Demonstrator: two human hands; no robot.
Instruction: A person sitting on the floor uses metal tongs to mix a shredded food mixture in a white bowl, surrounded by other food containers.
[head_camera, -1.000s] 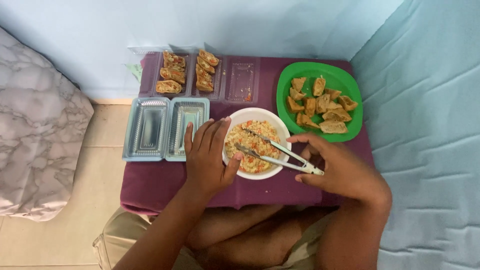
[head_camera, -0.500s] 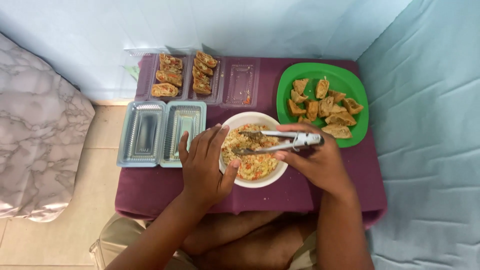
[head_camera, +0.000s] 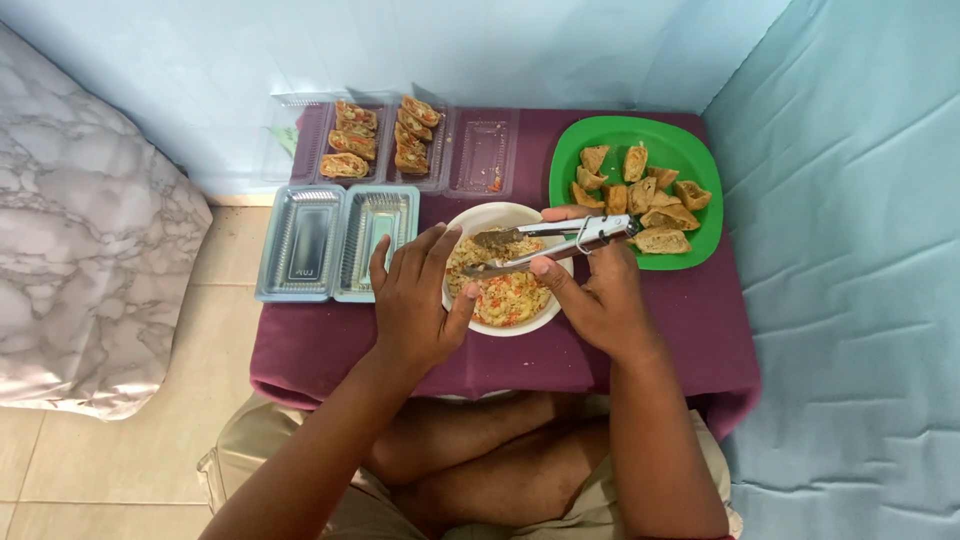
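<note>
Since the earlier frame my right hand (head_camera: 600, 300) has raised the metal tongs (head_camera: 555, 240), fingers closed around their handles, tips nearly together over the white bowl (head_camera: 500, 215) mid-table, while my left hand (head_camera: 415, 300), fingers spread, steadies its left rim.

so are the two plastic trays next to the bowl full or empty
Empty. Both clear trays beside the white bowl show only bare ribbed bottoms, with no food inside.

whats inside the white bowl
The white bowl holds a shredded pale mix with orange bits. The tips of the metal tongs in the right hand reach over it. The left hand covers its left edge.
</note>
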